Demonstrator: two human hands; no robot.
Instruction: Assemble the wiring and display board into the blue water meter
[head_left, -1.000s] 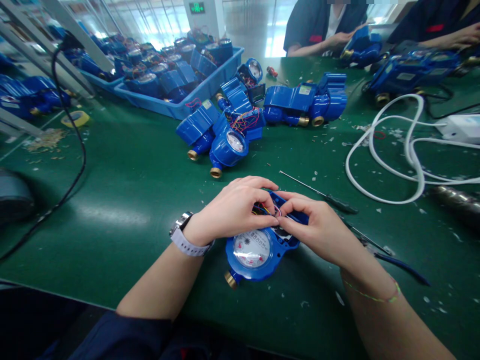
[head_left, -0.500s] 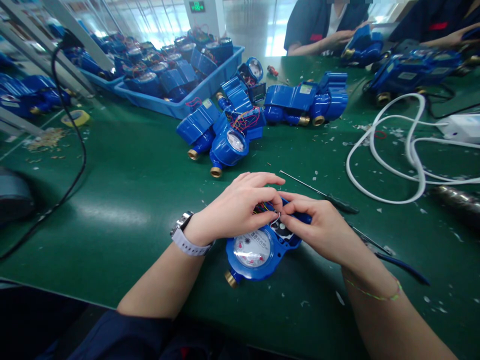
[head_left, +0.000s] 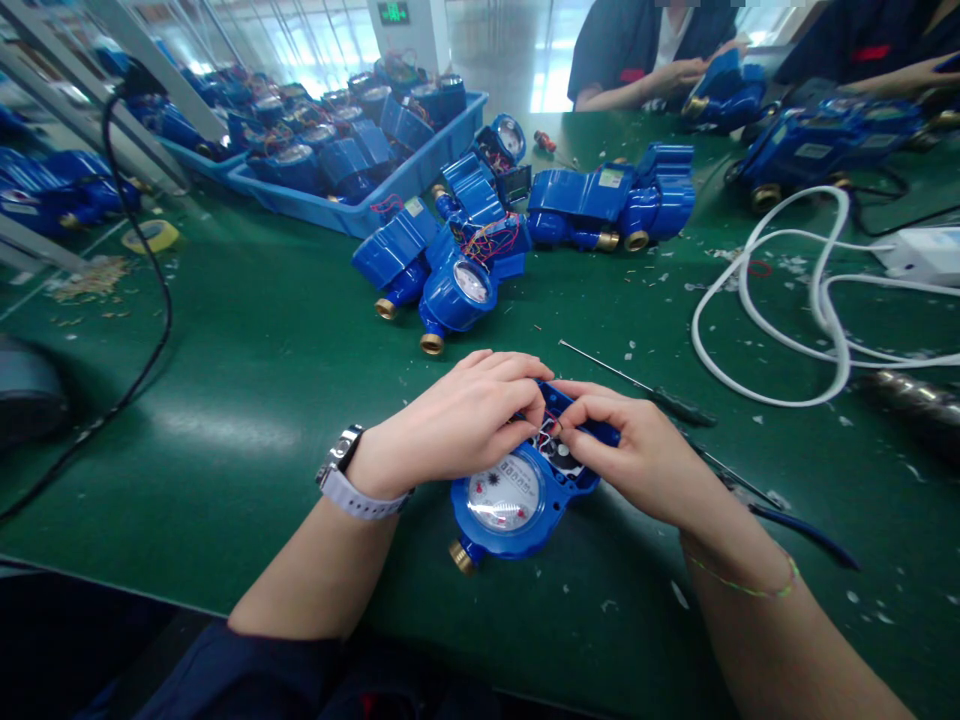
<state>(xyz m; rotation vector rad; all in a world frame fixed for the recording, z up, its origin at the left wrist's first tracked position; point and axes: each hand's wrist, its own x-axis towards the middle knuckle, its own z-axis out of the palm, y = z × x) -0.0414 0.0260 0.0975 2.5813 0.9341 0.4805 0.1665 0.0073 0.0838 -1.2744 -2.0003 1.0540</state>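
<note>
A blue water meter (head_left: 517, 545) lies on the green table before me, its round dial (head_left: 504, 492) facing up and a brass threaded end toward me. Behind the dial its housing is open, showing thin wires and a dark round part. My left hand (head_left: 465, 420) is over the left of this compartment, fingers curled and thumb bent in; whatever lies between them is hidden. From the right, my right hand (head_left: 637, 450) pinches a thin wire (head_left: 555, 427) between thumb and forefinger above the compartment, its other fingers along the blue housing.
Beyond my hands lie several blue meters (head_left: 459, 292), with a blue crate (head_left: 360, 215) of more behind. To the right are a screwdriver (head_left: 686, 408), a dark blue curved handle (head_left: 814, 537) and a looped white cable (head_left: 844, 350). Two people sit across the table.
My left hand has drawn back slightly leftward, and its fingertips have parted from my right hand's. More of the open compartment shows. My right hand stays almost in place.
</note>
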